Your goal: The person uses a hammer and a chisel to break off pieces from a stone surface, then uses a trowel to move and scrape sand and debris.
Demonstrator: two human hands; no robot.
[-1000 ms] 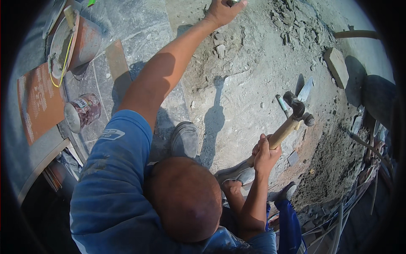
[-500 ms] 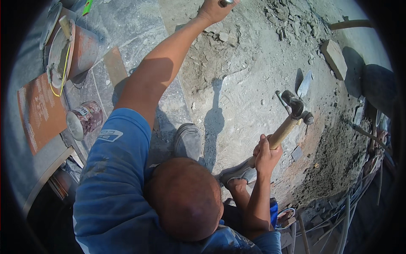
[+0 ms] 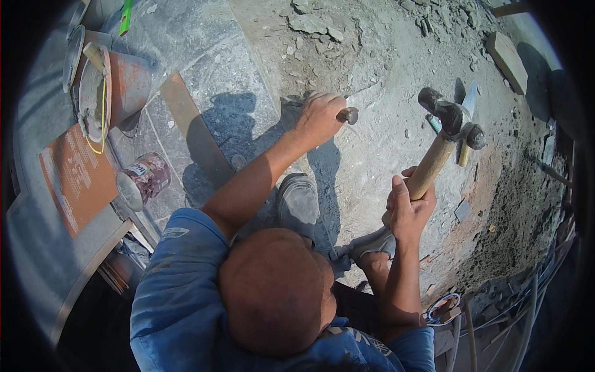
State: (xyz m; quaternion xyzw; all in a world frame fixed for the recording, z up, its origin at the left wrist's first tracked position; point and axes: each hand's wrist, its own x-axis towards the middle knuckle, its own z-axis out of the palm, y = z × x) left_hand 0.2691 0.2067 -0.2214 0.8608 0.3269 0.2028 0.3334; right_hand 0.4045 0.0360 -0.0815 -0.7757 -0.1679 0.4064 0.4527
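Currently, my bare hands are apart, each wrapped around a tool over dusty, uneven ground (image 3: pixel 381 149). My left hand (image 3: pixel 319 118), just past twelve o'clock, is closed around a dark metal bar (image 3: pixel 350 115); only its rounded end shows, poking out on the three o'clock side of my fist, and the rest is hidden. My right hand (image 3: pixel 411 212), between three and four o'clock, grips the wooden handle of a ball-peen hammer (image 3: pixel 432 162), its dark head at two o'clock, well apart from the bar. Beyond that head lies a trowel (image 3: pixel 472 96); I cannot tell whether they touch. My left shoe (image 3: pixel 297 201) is near the centre, below my left fist.

The clearest danger, I judge, is to my ungloved left knuckles: so little bar stands clear that an off-line hammer blow could glance onto them. A loose hold could let the bar skid toward that shoe. Broken rubble (image 3: pixel 310 25), farther out at twelve o'clock, suggests brittle material, so chips could fly up.
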